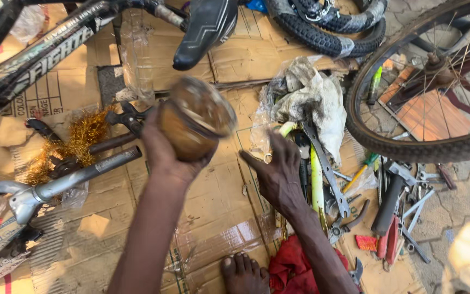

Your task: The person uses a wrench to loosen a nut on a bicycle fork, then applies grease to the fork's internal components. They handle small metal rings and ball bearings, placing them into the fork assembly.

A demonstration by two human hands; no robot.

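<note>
Cardboard sheets cover the ground as a work mat. At right a spoked wheel leans over scattered tools. Mid-frame, the left hand cups a round brownish tin, fingers wrapped beneath it. The right hand rests spread, gripping nothing, beside a flat spanner.

Both arms are bare from hand to upper forearm, with no sleeves, gloves or watch. The left hand and right hand are bare; a bare foot shows below.
</note>
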